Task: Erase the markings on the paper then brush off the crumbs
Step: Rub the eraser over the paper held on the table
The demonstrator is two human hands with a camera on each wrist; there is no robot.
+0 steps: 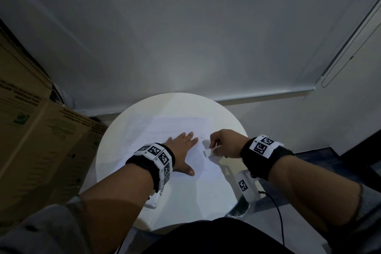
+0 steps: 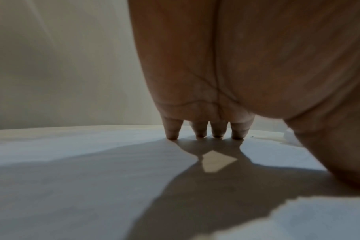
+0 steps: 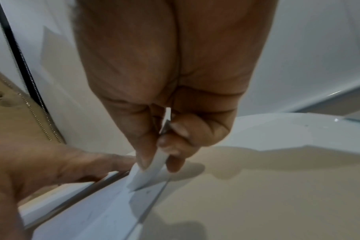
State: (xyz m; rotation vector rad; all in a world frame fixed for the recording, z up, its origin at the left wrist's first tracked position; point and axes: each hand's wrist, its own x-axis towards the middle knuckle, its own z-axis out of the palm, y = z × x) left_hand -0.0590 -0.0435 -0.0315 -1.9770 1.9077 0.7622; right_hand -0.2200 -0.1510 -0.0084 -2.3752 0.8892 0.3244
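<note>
Cardboard boxes (image 1: 31, 130) stand left of the round white worktop (image 1: 115, 150), close to its edge but off the paper. Left hand (image 1: 182, 150), fingers straight and spread, presses flat on the paper (image 1: 177, 126), which lies mid-worktop; fingertips (image 2: 199, 133) down on the sheet. A few dark crumbs (image 1: 201, 137) sit just past them, more nearer the paper's right edge. Right hand (image 1: 224, 146): grip closed in a pinch on a white eraser (image 3: 148, 172), its corner touching the sheet near that edge.

Risks, as I read it:
- rubbing this close to the free edge may buckle or tear the sheet; hold-down sits further left
- brushing may smear crumbs

Blind cord (image 1: 338, 64) far right, clear of work.
</note>
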